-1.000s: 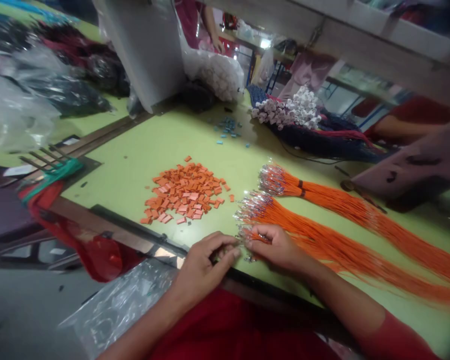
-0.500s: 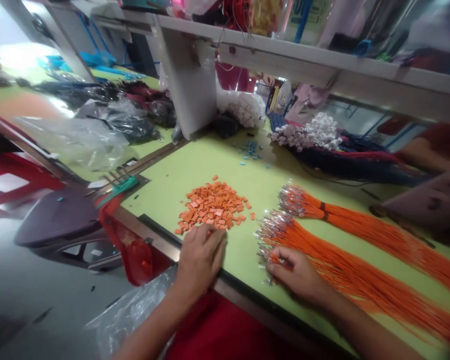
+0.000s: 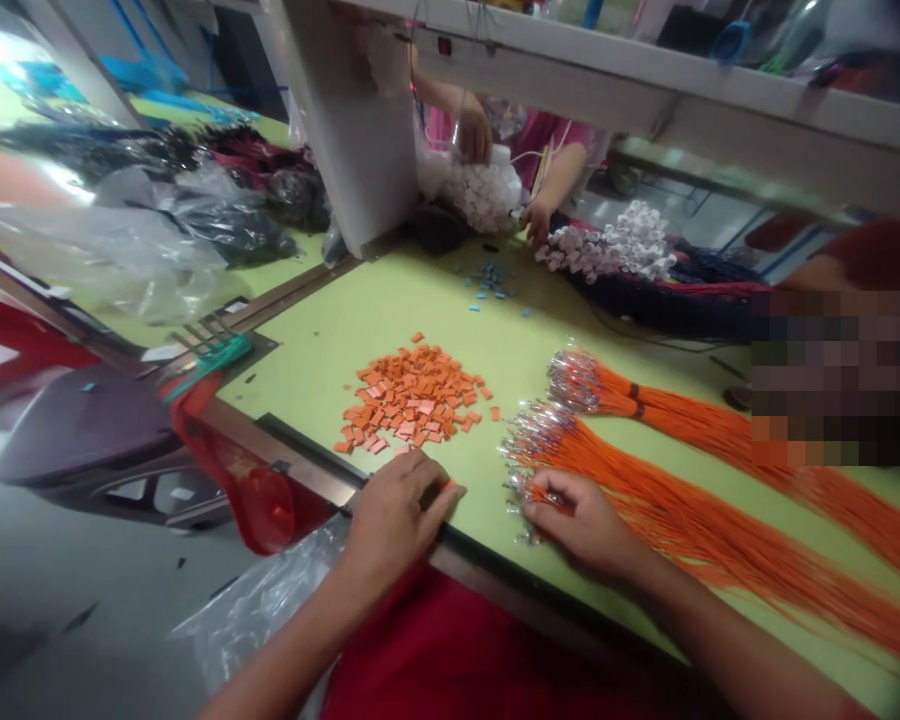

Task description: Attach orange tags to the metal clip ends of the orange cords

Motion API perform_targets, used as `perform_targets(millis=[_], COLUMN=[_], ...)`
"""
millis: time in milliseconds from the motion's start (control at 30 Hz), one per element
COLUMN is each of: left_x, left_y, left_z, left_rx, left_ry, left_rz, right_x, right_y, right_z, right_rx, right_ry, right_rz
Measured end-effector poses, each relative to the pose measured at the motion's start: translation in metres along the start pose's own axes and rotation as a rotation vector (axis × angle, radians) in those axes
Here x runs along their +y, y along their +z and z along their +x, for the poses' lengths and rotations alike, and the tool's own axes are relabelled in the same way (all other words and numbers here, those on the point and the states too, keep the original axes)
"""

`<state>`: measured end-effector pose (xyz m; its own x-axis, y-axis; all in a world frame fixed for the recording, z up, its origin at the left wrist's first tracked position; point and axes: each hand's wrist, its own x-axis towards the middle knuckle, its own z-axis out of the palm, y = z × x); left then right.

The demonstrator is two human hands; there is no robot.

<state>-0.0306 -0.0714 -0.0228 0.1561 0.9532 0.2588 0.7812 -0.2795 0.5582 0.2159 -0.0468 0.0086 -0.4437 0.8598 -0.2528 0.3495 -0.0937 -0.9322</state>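
Clear plastic bags (image 3: 157, 260) lie heaped at the far left on the lime-green worktop (image 3: 330, 320), with a dark purple stool (image 3: 82, 430) below them on the floor. Just right of these, a green comb-like tool (image 3: 217, 350) sits at the worktop's corner, and a red bag (image 3: 255, 490) hangs from the front edge beneath it. A crumpled transparent bag (image 3: 270, 600) lies lower down, beside the person's left forearm.

Near the middle is a loose pile of small orange pieces (image 3: 412, 395). The left hand (image 3: 394, 510) rests palm down at the near edge of that pile, by the worktop's front rim. Its fingers are drawn together and point right, and I cannot tell whether its grip has closed on a piece or on nothing.

Farther back, a few small blue pieces (image 3: 491, 280) are scattered. Behind them a co-worker's two hands (image 3: 476, 135) are at a bag of white parts.

Right of centre, the right hand (image 3: 581, 520) lies on the near bundle (image 3: 690, 520) of orange wires. Its grip is pinched on the bundle's clear-tipped ends, which point left. A second bundle (image 3: 720, 430), tied with a dark band, lies just behind and almost parallel. Both bundles trail off towards the right edge. A heap of white connectors (image 3: 615, 245) on dark wires sits at the back right.
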Motion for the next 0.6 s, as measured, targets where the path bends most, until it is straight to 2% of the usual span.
perform_targets(millis=[100, 167, 267, 333, 467, 600], left_x=[0.003, 0.001, -0.004, -0.008, -0.013, -0.013], left_y=[-0.007, -0.016, -0.028, -0.034, -0.035, -0.023], left_z=[0.000, 0.003, 0.010, 0.017, 0.026, 0.025], left_rx=[-0.024, -0.072, -0.246, -0.365, -0.459, -0.405], left_ry=[0.004, 0.101, 0.301, 0.365, 0.339, 0.272], left_rz=[-0.007, -0.056, -0.138, -0.155, -0.175, -0.204], right_x=[-0.002, -0.004, -0.004, -0.003, -0.004, -0.008], right_y=[0.001, 0.001, 0.000, 0.000, 0.000, 0.002], right_z=[0.000, 0.001, 0.001, 0.002, 0.001, -0.001], right_rx=[0.013, 0.012, 0.009, 0.010, 0.014, 0.031], right_ry=[-0.003, 0.002, 0.006, 0.010, 0.025, 0.064], right_rz=[0.017, 0.016, 0.025, 0.042, 0.052, 0.086])
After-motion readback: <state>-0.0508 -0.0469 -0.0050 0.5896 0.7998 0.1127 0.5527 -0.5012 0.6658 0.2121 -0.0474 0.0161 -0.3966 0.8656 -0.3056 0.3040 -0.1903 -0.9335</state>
